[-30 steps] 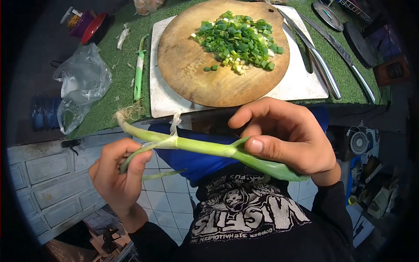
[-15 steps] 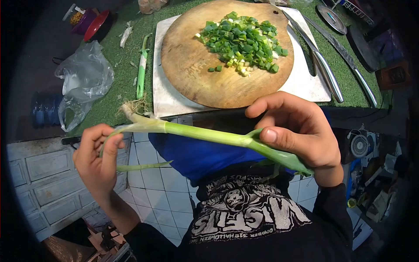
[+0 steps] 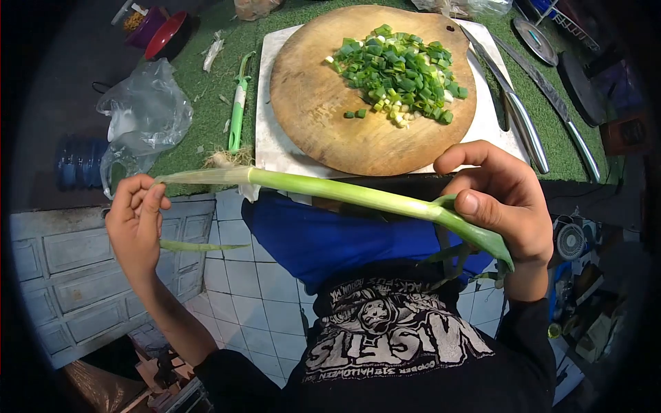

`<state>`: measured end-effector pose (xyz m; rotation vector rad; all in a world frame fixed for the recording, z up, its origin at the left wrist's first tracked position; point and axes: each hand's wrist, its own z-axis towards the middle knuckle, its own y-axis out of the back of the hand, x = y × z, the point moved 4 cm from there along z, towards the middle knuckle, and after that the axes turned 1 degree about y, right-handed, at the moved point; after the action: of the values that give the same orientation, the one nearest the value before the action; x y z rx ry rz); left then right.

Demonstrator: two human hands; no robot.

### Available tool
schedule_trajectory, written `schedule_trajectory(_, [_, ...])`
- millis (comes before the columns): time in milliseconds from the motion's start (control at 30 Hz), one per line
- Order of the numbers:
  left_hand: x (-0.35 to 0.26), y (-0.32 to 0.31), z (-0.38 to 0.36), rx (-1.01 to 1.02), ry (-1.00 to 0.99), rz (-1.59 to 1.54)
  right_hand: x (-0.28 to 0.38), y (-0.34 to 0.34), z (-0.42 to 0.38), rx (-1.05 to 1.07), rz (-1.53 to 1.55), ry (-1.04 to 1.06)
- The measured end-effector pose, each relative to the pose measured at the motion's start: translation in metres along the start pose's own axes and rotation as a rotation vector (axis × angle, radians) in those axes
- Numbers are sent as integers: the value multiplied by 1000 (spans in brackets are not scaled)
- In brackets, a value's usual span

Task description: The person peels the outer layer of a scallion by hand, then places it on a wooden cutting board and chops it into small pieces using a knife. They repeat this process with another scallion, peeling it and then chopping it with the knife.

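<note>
A spring onion stretches across the front of the table edge, between my two hands. My right hand grips its green leafy end, with the thumb on top and the index finger lifted. My left hand is closed in a pinch on a thin pale outer layer, drawn out taut from the stalk near the root end. The hairy roots show behind that layer. A loose green leaf strip hangs below my left hand. Chopped spring onion lies heaped on the round wooden board.
Under the round board sits a white cutting board. Two knives lie to the right. A green-handled peeler, a crumpled plastic bag and a red bowl are on the left of the green mat.
My left hand has moved left and slightly up, drawing the outer layer straighter along the stalk. My right hand has shifted right with the spring onion. The camera view has shifted slightly.
</note>
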<state>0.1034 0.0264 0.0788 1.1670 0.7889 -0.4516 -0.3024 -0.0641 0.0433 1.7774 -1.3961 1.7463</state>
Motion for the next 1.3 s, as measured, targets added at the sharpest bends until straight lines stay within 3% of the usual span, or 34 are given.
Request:
schedule_trajectory(367, [40,40,8,-99,95,40,12,10,-10,-113,71,101])
schedule_trajectory(867, [77,72,12,-180,121,67,8,29,-17,39,115,128])
schedule_trajectory(1300, [89,79,14,-182,117,93,6,38,-17,24,-35,131])
